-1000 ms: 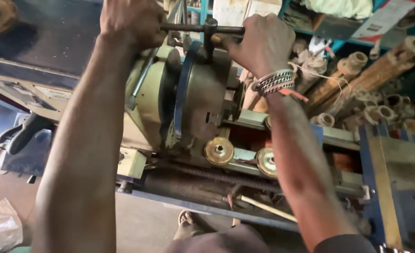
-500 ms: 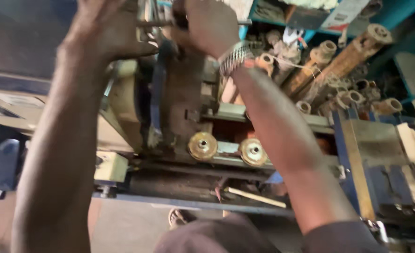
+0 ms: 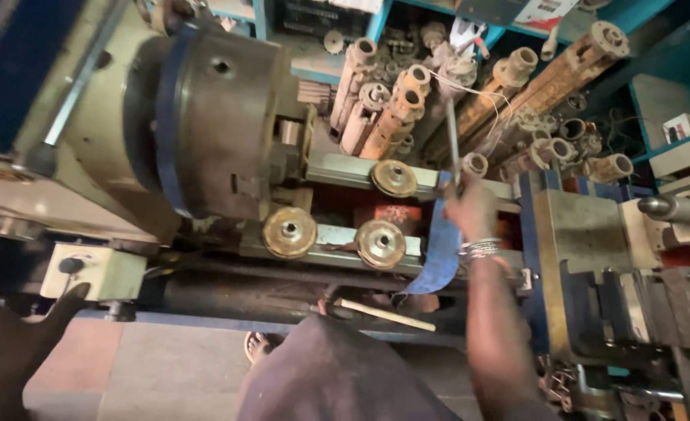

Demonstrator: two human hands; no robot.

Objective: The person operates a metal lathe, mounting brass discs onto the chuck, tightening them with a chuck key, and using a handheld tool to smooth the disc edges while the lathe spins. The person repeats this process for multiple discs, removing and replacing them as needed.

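The person is standing at a metal lathe, and the right hand (image 3: 474, 209) is holding a thin metal rod (image 3: 452, 136), probably a chuck key or a similar long tool, upright over the lathe bed (image 3: 337, 168); its fingers are closing around the lower end of the rod, so they are clamped on it. The rod is standing well to the right of the three-jaw chuck (image 3: 212, 117), near a hanging blue strip (image 3: 441, 249), and it is not touching the chuck. The left hand (image 3: 6, 335) is hanging low at the near left edge, below the small switch box (image 3: 92, 271); its fingers are spreading apart and are holding nothing. The chuck is looking empty: I am seeing no workpiece between its jaws, only the steps of the jaws. Three brass-coloured discs (image 3: 290, 231) are lying on the bed rails just right of the chuck, two on the near rail and one on the far rail. Judging from this, the mounting of a piece is not yet done, and the tool is away from the chuck, so clamping work is left to do. Behind the bed, many rusty pipes and flanged parts (image 3: 396, 101) are leaning in the blue shelves. At the far right the tailstock (image 3: 672, 209) is waiting, well apart from the chuck.
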